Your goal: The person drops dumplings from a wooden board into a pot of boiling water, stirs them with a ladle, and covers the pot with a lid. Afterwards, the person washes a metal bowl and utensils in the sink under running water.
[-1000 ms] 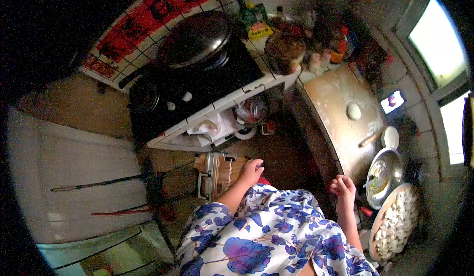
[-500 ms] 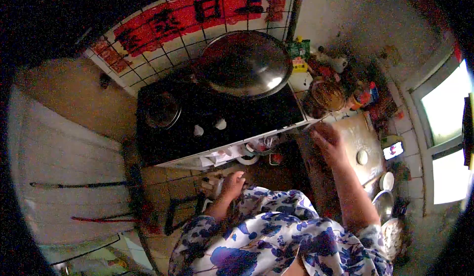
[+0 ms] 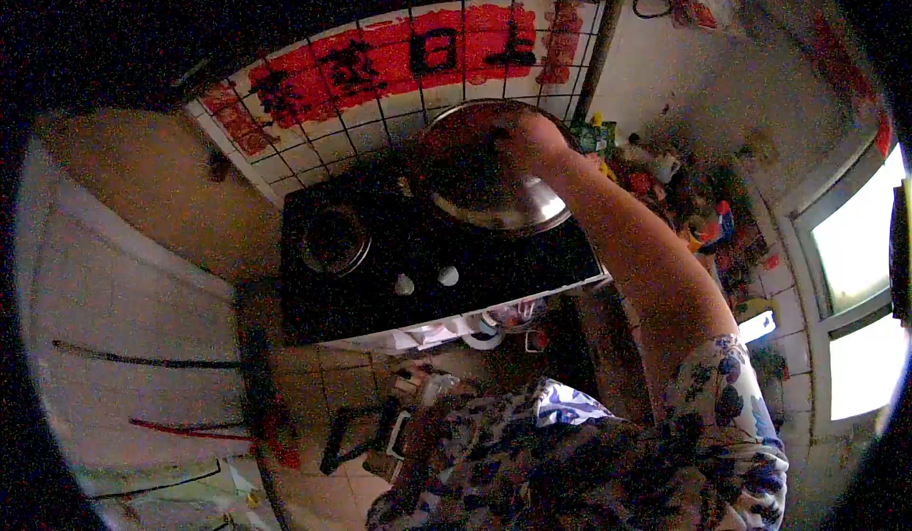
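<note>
A large domed metal lid [image 3: 484, 199] covers a wide pan on the black stove [image 3: 399, 237]. My right hand [image 3: 534, 146] reaches across to the top of this lid, its fingers closed at the lid's middle, where the knob is mostly hidden by the hand. Two pale control knobs [image 3: 448, 275] sit on the stove's front part. My left arm hangs low in front of my body in deep shadow, and its hand cannot be made out.
On the stove's left stands a smaller round burner or pan [image 3: 335, 239]. Jars and packets [image 3: 655, 175] crowd the right corner. A lit phone [image 3: 757, 326] leans by the tiled wall. A dark-framed stool [image 3: 351, 441] is on the floor at lower left.
My right hand has moved forward and left from beside the cutting board onto the lid. My left hand has sunk into shadow. The view has shifted, with the stove lower and further right.
</note>
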Demonstrator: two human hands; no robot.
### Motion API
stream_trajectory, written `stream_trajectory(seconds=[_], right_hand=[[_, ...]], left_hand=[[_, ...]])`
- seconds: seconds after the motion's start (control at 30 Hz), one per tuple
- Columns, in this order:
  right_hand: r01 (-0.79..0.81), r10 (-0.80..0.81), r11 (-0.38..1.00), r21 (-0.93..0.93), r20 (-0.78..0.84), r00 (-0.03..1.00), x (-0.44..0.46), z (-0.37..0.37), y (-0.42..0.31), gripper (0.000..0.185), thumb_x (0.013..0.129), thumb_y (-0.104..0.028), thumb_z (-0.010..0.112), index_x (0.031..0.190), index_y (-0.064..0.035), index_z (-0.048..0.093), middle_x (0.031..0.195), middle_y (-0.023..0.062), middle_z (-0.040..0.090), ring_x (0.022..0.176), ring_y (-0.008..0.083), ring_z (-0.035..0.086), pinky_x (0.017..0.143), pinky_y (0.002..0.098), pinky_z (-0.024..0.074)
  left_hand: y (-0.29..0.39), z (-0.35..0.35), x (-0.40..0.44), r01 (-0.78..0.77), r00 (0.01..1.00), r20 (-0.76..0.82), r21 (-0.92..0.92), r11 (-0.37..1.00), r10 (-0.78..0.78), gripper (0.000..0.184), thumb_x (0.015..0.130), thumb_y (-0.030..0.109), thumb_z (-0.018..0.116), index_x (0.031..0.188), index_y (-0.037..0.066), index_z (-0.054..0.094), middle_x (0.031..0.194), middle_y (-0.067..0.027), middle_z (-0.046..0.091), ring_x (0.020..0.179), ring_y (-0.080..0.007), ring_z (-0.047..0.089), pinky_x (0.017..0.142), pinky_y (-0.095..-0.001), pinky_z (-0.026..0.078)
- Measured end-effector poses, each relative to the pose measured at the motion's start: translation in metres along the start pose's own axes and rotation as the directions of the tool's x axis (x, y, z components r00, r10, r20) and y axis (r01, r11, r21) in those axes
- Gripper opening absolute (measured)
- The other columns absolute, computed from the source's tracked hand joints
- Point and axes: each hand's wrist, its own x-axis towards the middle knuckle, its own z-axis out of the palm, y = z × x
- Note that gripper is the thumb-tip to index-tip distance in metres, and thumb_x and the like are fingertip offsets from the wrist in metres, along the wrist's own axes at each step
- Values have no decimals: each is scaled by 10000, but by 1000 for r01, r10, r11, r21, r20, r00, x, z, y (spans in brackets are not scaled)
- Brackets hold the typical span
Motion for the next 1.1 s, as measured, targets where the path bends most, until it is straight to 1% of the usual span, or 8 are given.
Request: stream_trajectory(seconds=[0.23, 0.4, 0.5, 0.6, 0.73, 0.87, 0.93, 1.1], right_hand=[[-10, 32, 991, -133, 162, 986, 19, 10, -18, 367, 771, -191, 624, 1138, -180, 624, 1004, 168, 652, 920, 339, 629, 849, 400, 500], [165, -187, 971, -174, -115, 976, 3, -53, -16, 283, 787, -177, 623, 1051, -74, 626, 938, 140, 670, 858, 335, 642, 774, 412, 519], [90, -20, 970, 224, -297, 955, -22, -93, 2, 181, 847, -88, 618, 1020, -33, 623, 894, 75, 670, 791, 195, 632, 728, 312, 518], [19, 277, 730, 683, -322, 905, -71, -137, 6, 281, 847, -52, 628, 1127, -45, 607, 994, 52, 655, 880, 143, 598, 772, 269, 490], [180, 572, 353, 918, -363, 736, -129, -147, 45, 282, 894, -96, 511, 1147, -4, 593, 1075, 94, 647, 892, 208, 623, 776, 321, 511], [442, 776, -48, 896, -245, 581, -178, -129, 104, 295, 906, -97, 488, 1170, 1, 575, 1082, 99, 640, 892, 203, 619, 772, 316, 512], [500, 799, -126, 857, -211, 563, -229, -131, 125, 296, 907, -98, 486, 1172, 1, 574, 1080, 99, 640, 892, 203, 618, 771, 316, 512], [528, 880, -161, 834, -121, 460, -370, -111, 275, 300, 909, -99, 481, 1177, 1, 570, 1076, 101, 640, 892, 202, 618, 770, 317, 513]], left_hand=[[-14, -13, -8, 45, 997, -55, -67, 997, -49, 310, 862, 168, 649, 1126, 19, 585, 1056, -90, 621, 954, -184, 586, 847, -322, 478], [-16, -14, -3, 46, 997, -60, -102, 994, -52, 306, 863, 160, 647, 1126, 17, 585, 1059, -85, 621, 957, -180, 585, 848, -319, 478], [-13, -12, 8, 33, 997, -60, -135, 990, -42, 303, 864, 154, 646, 1127, 17, 584, 1062, -83, 621, 958, -177, 584, 848, -318, 478], [-10, -7, 27, -2, 998, -60, -189, 982, -9, 301, 865, 149, 645, 1127, 16, 584, 1064, -80, 621, 959, -175, 584, 849, -317, 477], [-11, 16, 70, -75, 997, -57, -353, 933, 58, 297, 866, 143, 643, 1127, 15, 583, 1067, -76, 621, 961, -171, 583, 850, -315, 477], [-7, 37, 110, -96, 995, -30, -597, 796, 98, 294, 867, 136, 641, 1128, 14, 583, 1070, -73, 621, 963, -168, 582, 850, -313, 477], [65, 17, 96, -58, 992, 32, -737, 673, 121, 288, 868, 117, 637, 1130, 11, 580, 1077, -67, 620, 966, -160, 580, 851, -307, 475], [242, 119, 134, -70, 984, 95, -584, 808, 154, 284, 881, 65, 596, 1157, 6, 568, 1094, -63, 616, 964, -134, 580, 857, -274, 467]])
